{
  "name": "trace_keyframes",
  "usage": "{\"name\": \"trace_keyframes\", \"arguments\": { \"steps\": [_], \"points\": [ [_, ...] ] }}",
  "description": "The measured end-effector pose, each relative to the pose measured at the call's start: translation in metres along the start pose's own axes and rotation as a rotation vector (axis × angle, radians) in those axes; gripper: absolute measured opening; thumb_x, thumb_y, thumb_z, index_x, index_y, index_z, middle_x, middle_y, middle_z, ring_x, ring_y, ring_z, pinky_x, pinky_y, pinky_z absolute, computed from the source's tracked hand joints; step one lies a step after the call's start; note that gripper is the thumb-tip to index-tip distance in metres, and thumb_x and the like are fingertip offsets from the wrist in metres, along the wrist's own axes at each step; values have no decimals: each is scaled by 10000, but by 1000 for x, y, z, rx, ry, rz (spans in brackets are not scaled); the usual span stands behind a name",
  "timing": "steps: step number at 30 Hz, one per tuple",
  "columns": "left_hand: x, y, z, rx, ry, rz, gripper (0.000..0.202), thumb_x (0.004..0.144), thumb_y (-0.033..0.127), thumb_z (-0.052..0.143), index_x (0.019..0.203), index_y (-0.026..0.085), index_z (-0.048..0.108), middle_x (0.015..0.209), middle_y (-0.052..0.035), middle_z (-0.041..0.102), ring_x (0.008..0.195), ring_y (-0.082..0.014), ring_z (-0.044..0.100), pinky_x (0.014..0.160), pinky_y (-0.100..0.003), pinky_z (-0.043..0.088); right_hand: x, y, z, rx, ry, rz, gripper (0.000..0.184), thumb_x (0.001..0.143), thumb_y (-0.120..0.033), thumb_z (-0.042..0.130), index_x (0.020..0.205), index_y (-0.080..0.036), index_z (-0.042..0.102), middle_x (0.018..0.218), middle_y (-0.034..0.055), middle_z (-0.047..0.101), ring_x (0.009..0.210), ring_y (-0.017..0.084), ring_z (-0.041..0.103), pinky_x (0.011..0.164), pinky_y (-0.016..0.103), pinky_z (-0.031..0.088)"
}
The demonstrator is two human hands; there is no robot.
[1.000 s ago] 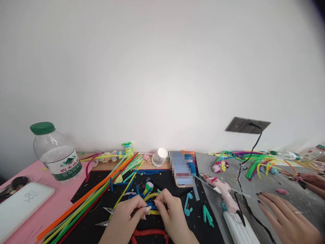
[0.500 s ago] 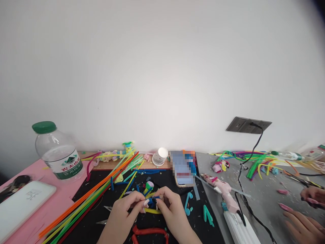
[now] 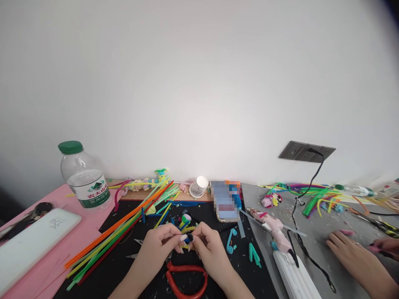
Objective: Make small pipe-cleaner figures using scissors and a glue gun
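My left hand and my right hand meet over the black mat. Both pinch a small blue fuzzy piece, apparently bent pipe cleaner; the fingertips partly hide it. A yellow pipe cleaner shows just behind the fingers. Beyond it is a little fuzzy figure in green and pale purple. Red scissor-like handles lie between my forearms. Metal blade tips stick out beside my left forearm.
Left are long pipe cleaners, a water bottle and a white power bank. A paper cup and a phone stand behind. Right are a pink glue gun, a power strip and another person's hand.
The view has shifted slightly, so the bottle and power bank sit further right. My hands still pinch the blue piece. The other person's near hand has moved up and left across the grey mat.
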State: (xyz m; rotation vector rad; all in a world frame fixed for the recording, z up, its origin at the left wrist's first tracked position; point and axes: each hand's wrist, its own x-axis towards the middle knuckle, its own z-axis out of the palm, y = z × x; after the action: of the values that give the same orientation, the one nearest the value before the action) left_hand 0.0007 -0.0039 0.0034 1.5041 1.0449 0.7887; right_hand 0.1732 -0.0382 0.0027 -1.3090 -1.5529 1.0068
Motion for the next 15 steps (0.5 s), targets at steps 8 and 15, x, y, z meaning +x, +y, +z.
{"name": "trace_keyframes", "arguments": {
  "steps": [8,15],
  "points": [
    [-2,2,0,147,-45,86,202,830,289,520,666,185,576,622,-1,674,600,-154,643,637,-249,473,-1,2,-3,-35,30,-88,193,921,-236,424,739,-193,472,676,-12,541,552,98,433,529,212,347],
    [-5,4,-1,163,-7,135,220,847,336,515,722,183,610,633,-4,675,617,-162,642,628,-248,470,-1,0,-8,-65,54,-104,195,903,-233,443,712,-202,470,635,-25,534,535,102,438,527,208,363]
  ]
}}
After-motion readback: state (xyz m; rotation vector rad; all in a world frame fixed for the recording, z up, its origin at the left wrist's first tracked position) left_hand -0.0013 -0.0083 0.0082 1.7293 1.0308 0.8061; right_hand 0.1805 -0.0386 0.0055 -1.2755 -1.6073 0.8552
